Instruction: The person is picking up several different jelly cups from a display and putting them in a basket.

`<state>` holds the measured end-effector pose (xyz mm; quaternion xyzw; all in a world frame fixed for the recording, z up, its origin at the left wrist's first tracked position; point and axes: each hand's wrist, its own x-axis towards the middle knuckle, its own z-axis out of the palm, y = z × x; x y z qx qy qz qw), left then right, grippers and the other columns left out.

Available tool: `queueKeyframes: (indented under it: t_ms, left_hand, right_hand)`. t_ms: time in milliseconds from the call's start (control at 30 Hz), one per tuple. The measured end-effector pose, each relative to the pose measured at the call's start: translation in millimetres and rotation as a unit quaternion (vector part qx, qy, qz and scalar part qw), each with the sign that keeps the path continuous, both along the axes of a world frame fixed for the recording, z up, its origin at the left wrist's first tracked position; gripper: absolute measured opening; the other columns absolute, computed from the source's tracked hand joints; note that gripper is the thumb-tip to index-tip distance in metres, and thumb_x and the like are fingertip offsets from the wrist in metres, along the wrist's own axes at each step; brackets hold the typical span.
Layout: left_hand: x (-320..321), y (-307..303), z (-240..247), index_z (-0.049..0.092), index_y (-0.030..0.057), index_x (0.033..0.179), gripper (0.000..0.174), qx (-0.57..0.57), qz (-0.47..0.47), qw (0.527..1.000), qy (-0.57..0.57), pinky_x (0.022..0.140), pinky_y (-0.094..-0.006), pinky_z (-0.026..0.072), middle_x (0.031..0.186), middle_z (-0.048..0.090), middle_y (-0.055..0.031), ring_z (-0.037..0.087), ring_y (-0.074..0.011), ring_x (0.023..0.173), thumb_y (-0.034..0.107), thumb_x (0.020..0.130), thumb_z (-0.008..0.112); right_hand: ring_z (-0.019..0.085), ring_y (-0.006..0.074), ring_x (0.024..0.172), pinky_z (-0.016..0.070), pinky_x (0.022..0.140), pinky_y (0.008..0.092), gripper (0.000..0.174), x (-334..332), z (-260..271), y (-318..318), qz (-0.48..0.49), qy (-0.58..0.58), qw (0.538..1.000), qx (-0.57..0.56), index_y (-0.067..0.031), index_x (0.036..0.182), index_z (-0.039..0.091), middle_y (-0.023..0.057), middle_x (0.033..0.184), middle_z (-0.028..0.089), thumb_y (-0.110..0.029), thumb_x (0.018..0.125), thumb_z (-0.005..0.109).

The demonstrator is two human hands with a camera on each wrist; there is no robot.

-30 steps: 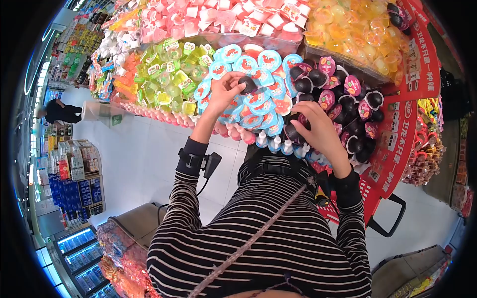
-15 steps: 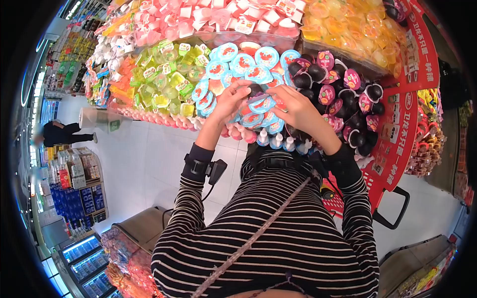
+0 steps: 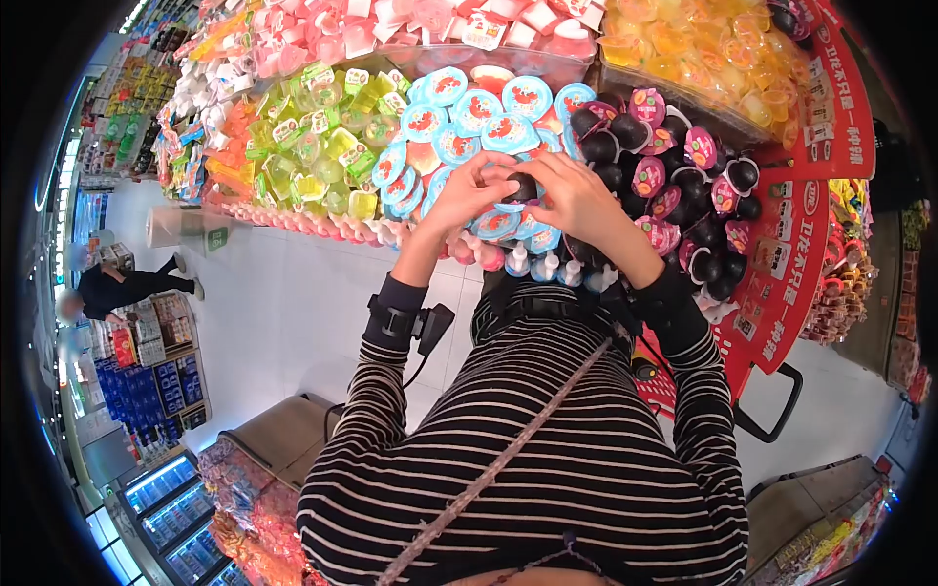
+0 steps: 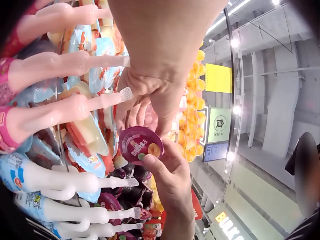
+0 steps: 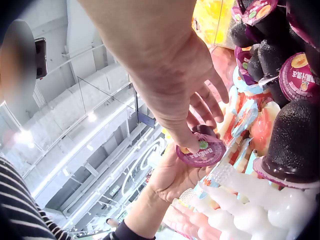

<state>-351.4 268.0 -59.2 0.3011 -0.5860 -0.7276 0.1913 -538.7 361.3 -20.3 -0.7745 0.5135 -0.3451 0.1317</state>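
A dark jelly cup [image 3: 522,188] is held between both hands above the blue-lidded cups [image 3: 479,109]. Its purple printed lid [image 4: 140,145] faces the left wrist camera. My left hand [image 3: 467,195] grips the cup from the left side. My right hand [image 3: 578,200] pinches its lid edge, the thumb lying on the purple lid [image 5: 201,151] in the right wrist view. Piled to the right are more dark cups with pink lids [image 3: 701,146].
Green jelly cups [image 3: 337,146] lie to the left, yellow ones [image 3: 699,59] in a bin at the upper right. White-tipped bottles [image 3: 543,269] line the front edge. A red basket [image 3: 657,391] stands by the right arm. A person in dark clothes [image 3: 107,291] is at the far left.
My right hand has moved left and up from the dark cups to the cup in my left hand, and now holds it too. The person at the left has shifted downward in view.
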Motion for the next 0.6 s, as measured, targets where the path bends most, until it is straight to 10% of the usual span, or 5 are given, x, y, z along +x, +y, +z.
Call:
queueKeyframes:
  t_ms: [467,600]
  left_hand:
    - [-7,9,13,0.051,0.0025,0.11,0.036,-0.057,0.005,0.998,0.034,0.078,-0.0251,0.0482,0.097,0.06,-0.0032,0.057,-0.0091,0.088,-0.001,0.078,0.067]
    - [-4,7,27,0.053,0.0017,0.11,0.028,-0.033,0.023,0.999,0.023,0.081,-0.0262,0.0475,0.1,0.061,-0.0044,0.056,-0.009,0.092,0.009,0.085,0.062]
  right_hand:
    - [0.055,0.0272,0.091,0.0443,0.078,0.0382,0.051,1,-5,0,-0.023,0.051,0.998,0.008,-0.0101,0.106,0.056,0.0096,0.097,0.055,-0.02,0.059,0.075]
    - [0.059,0.021,0.083,0.0475,0.074,0.0316,0.045,-5,3,1,-0.02,-0.128,0.988,0.086,-0.0074,0.11,0.057,0.0094,0.093,0.06,-0.017,0.069,0.073]
